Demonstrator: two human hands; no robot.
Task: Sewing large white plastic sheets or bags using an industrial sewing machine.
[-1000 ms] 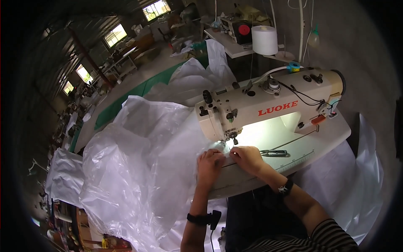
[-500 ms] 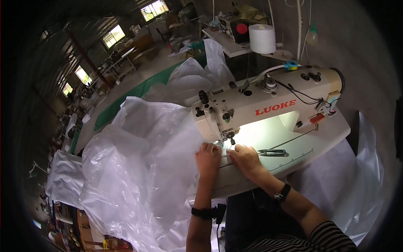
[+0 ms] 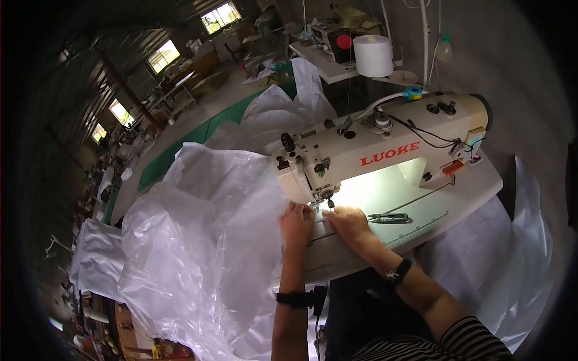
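Observation:
Under the lit head of a white sewing machine (image 3: 385, 132), both hands are close together at the needle area. My left hand (image 3: 297, 225), fingers bent, grips the right edge of a large, glossy white sheet (image 3: 180, 240), which spreads over the left side of the bed. My right hand (image 3: 350, 225) is closed just right of the presser foot (image 3: 329, 203). What its thumb and finger pinch is too small and overlit to name. Thread snips (image 3: 388, 218) lie on the machine bed beside the right hand.
A white thread cone (image 3: 373, 56) stands behind the machine. More white sheeting (image 3: 469, 253) hangs at the right edge. Along the back left runs a green-edged table (image 3: 180, 147). A plastic bottle (image 3: 444, 50) hangs near the wall.
My right hand has shifted slightly left and up toward the needle. The left hand stays nearly in place; the whole view has moved a little.

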